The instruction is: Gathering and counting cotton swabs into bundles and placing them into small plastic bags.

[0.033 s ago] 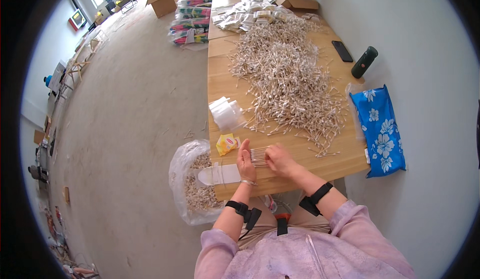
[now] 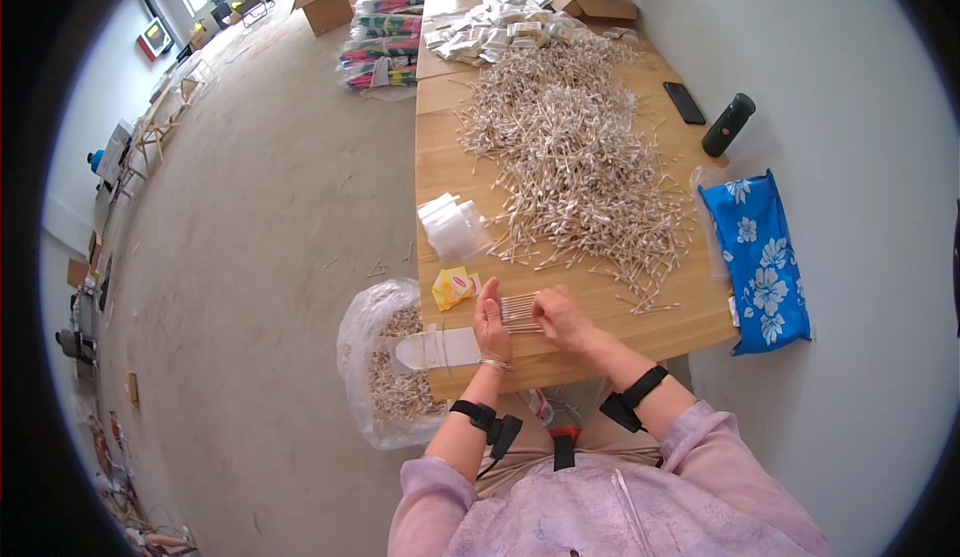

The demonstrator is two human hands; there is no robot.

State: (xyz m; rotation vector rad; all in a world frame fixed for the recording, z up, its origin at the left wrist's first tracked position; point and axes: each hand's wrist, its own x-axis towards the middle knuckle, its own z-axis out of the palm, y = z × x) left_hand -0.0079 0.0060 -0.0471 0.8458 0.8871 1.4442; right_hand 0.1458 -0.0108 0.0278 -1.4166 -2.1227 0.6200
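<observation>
A row of cotton swabs lies side by side between my two hands near the table's front edge. Against the row's left end stands my left hand, its fingers stretched straight and the palm side toward the swabs. My right hand is at the other end with its fingers curled onto the swab tips; the fingertips are partly hidden. Beyond both hands spreads a big loose heap of cotton swabs. Left of my left hand are yellow printed cards and a stack of clear plastic bags.
A white strip juts past the table's left edge above a clear bag of swabs. Packed pouches pile at the far end. Along the right side are a phone, a dark bottle and a blue flowered pack.
My right hand has shifted very slightly to the right along the swabs. My left hand stays in place.
</observation>
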